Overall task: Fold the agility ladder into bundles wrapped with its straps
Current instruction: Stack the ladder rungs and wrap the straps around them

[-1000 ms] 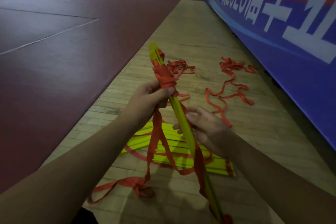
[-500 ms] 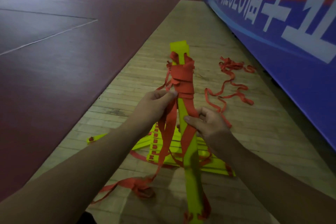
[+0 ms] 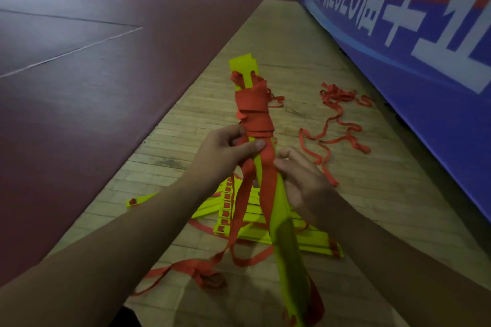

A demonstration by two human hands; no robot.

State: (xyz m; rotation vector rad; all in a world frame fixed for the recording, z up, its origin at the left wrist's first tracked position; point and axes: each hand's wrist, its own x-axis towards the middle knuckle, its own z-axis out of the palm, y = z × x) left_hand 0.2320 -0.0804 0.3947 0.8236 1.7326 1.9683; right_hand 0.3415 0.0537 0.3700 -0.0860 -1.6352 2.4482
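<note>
Held up mid-view, tilted away from the camera: yellow rung bundle [image 3: 277, 199], far end high, near end low at the bottom edge. Wound round its upper part, just below the bare yellow tip: red strap [image 3: 253, 111], several turns, messy overlaps.

L hand [image 3: 225, 151] closed round the bundle from the left, directly below the wrap. Thumb laid flat across the strap, pinning it to the yellow face; fingers curled behind, mostly hidden. R hand [image 3: 303, 180] slightly lower, on the right side, also gripping the bundle. Fingers curled round its right edge, thumb tip on a strap length running down the face.

Several loose strap tails [image 3: 240, 210] hanging from under the hands to the floor, ending in a crumpled loop [image 3: 210, 275] near the L forearm.

On the wooden floor strip [image 3: 279, 42], beneath the hands: rest of ladder [image 3: 310, 240], yellow rungs fanned in a flat stack w/ red strap through the slots. One stray rung [image 3: 140, 199] sticking out to the left.

Further right, well apart from the stack, near the blue banner [image 3: 411, 34] w/ white lettering: second strap [image 3: 334, 138] lying in loose squiggles.

Left of the wood strip: dark red court surface [image 3: 106, 87] w/ pale lines.
</note>
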